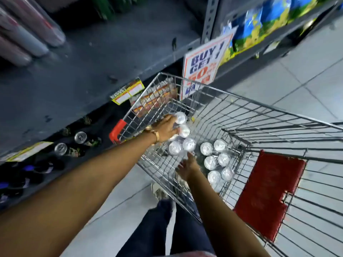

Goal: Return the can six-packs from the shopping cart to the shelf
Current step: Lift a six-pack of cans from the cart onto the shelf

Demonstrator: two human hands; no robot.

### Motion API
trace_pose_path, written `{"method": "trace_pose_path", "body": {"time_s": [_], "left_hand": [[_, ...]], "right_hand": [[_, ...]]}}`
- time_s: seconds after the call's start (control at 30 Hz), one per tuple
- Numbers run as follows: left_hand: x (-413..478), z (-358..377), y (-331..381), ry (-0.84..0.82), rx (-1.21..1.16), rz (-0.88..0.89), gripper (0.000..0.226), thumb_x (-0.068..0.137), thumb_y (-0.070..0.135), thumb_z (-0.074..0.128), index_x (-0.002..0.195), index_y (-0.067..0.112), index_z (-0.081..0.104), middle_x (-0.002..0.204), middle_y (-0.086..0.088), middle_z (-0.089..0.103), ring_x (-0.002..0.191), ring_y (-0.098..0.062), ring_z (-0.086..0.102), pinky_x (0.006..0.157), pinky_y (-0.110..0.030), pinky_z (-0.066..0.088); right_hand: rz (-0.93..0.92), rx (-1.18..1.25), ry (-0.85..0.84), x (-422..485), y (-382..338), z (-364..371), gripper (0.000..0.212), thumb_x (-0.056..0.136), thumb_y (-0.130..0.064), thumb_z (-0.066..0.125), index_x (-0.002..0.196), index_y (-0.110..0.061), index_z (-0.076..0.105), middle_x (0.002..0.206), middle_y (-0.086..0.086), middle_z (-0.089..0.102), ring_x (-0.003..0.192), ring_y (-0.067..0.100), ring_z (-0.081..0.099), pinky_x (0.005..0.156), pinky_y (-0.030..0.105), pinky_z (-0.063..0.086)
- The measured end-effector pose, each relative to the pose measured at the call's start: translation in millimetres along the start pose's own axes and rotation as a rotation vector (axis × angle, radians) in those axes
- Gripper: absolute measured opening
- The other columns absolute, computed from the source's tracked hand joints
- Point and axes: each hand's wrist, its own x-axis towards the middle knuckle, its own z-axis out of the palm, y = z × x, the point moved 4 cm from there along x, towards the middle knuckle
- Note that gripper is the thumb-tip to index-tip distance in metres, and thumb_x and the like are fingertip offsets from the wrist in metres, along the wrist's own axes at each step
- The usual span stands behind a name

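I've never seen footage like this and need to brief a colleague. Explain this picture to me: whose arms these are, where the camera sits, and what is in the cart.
There is no machine here. A person wears the camera on the head, so it looks down along their two bare arms. The silver wire shopping cart stands beside a dark grey metal shelf. In it sit two six-packs of silver-topped cans. The left hand, with a gold wrist bracelet, is laid on the nearer-the-shelf six-pack; the right hand reaches toward its near end. Whether either hand grips it yet is unclear. The other six-pack lies untouched beside a red plastic seat flap.
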Motion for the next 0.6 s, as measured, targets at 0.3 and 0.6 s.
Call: {"method": "trace_pose_path", "body": {"time_s": [0.3, 0.6], "left_hand": [[44, -9, -11, 0.06, -0.098, -0.34, 0.057, 0.094, 0.05, 0.039, 0.127, 0.004, 0.044, 0.137, -0.02, 0.047, 0.126, -0.038, 0.048, 0.111, -0.051, 0.036], [-18, -57, -18, 0.281, -0.453, -0.253, 0.028, 0.095, 0.015, 0.048, 0.069, 0.015, 0.038, 0.073, 0.0, 0.039, 0.082, -0.016, 0.038, 0.056, -0.019, 0.027]], "right_hand": [[-0.161, -0.101, 0.199, 25, -16, 11, 0.039, 0.099, -0.019, 0.046, 0.13, 0.004, 0.051, 0.133, 0.024, 0.057, 0.126, 0.037, 0.054, 0.099, 0.039, 0.049], [-0.369, -0.293, 0.244, -27, 1, 28, 0.034, 0.098, -0.02, 0.049, 0.118, 0.007, 0.056, 0.117, 0.022, 0.063, 0.109, 0.036, 0.062, 0.092, 0.045, 0.051]]}}
